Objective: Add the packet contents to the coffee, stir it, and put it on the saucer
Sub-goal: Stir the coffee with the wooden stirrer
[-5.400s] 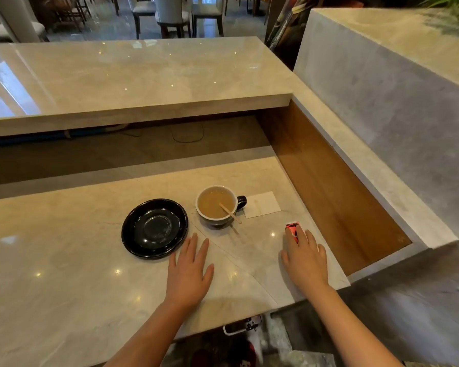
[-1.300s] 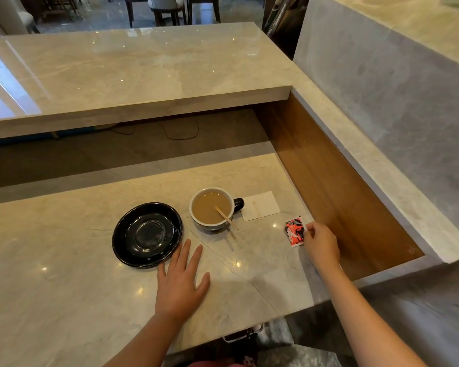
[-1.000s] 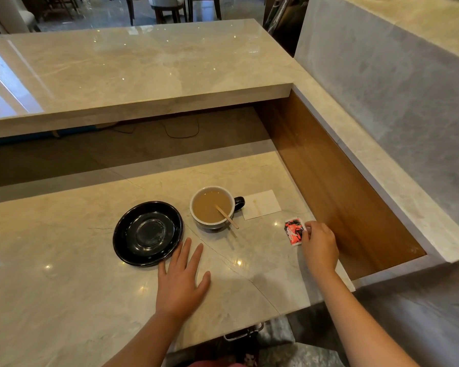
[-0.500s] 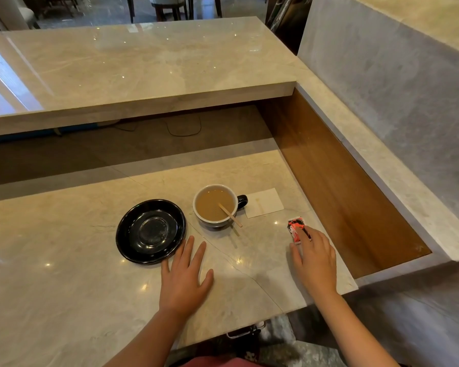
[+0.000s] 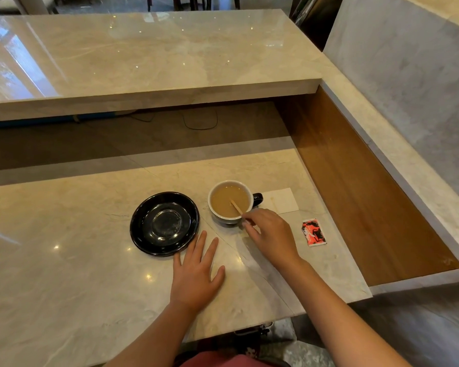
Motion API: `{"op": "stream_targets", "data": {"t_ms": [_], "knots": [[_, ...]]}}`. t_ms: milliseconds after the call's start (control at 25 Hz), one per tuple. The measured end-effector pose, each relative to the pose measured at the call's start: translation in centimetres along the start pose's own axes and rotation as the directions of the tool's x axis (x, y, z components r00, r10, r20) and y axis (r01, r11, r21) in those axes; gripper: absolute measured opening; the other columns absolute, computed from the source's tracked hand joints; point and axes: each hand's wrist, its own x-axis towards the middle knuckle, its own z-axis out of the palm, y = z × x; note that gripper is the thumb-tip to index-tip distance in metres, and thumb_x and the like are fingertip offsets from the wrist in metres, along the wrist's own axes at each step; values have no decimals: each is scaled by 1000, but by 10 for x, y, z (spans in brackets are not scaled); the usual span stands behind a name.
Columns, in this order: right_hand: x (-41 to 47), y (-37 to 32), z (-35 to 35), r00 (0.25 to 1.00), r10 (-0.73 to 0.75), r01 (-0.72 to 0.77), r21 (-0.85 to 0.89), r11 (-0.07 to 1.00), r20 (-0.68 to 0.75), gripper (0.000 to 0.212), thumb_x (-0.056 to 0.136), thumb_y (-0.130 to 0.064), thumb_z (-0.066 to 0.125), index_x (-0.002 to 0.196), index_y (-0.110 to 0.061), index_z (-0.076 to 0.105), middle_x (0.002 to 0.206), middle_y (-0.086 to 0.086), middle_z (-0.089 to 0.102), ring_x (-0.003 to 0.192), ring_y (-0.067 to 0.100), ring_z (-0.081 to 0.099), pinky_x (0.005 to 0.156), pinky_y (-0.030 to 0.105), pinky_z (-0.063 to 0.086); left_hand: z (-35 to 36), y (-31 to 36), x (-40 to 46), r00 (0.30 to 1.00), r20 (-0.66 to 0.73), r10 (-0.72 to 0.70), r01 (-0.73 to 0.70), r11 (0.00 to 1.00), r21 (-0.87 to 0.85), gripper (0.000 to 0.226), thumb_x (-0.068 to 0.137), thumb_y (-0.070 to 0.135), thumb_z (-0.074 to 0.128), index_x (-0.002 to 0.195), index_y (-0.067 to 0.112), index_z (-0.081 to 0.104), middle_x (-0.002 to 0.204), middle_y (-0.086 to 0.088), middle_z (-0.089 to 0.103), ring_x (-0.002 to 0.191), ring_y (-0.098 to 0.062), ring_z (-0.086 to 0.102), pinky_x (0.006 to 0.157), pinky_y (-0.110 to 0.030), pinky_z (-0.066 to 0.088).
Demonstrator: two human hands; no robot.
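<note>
A white-lined cup of light brown coffee [image 5: 229, 201] with a dark handle stands on the lower marble counter. A wooden stir stick [image 5: 235, 206] leans in it. My right hand [image 5: 269, 234] pinches the stick's near end just outside the cup's rim. The empty black saucer [image 5: 164, 223] lies left of the cup. My left hand [image 5: 196, 274] rests flat on the counter, fingers spread, just in front of the saucer. The red and white packet [image 5: 313, 232] lies alone on the counter to the right of my right hand.
A white paper napkin [image 5: 282, 201] lies right of the cup's handle. A raised marble bar top [image 5: 143, 56] overhangs the back. A wooden side panel [image 5: 355, 181] and a marble ledge close off the right. The counter's front edge is near my forearms.
My right hand let go of the packet, moved left and took hold of the stir stick's end. The packet stays on the counter. My left hand has not moved.
</note>
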Motion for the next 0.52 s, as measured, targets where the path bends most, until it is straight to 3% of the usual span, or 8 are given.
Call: {"op": "stream_targets", "data": {"t_ms": [80, 240, 520], "knots": [[11, -4, 2, 997, 33, -25, 125, 992, -64, 12, 82, -14, 64, 91, -10, 70, 82, 6, 72, 72, 18, 63, 63, 24, 48, 0, 0, 0, 1000, 1, -7, 7, 1000, -8, 64, 85, 56, 32, 144, 32, 19, 154, 2, 9, 138, -13, 0, 106, -50, 2], [33, -4, -6, 948, 289, -208, 433, 877, -130, 17, 80, -8, 67, 96, -7, 72, 88, 3, 72, 80, 12, 64, 73, 17, 51, 1, 0, 0, 1000, -3, 0, 0, 1000, -21, 64, 86, 55, 34, 144, 33, 19, 154, 2, 9, 138, -12, -2, 108, -46, 1], [55, 11, -13, 928, 358, -276, 447, 851, -107, 14, 83, -7, 63, 93, -6, 72, 97, 12, 72, 89, 19, 64, 74, 24, 52, 1, -2, 0, 1000, 12, -1, 1, 1000, -13, 64, 87, 57, 32, 144, 34, 15, 154, 3, 4, 138, -10, -7, 109, -45, -2]]}}
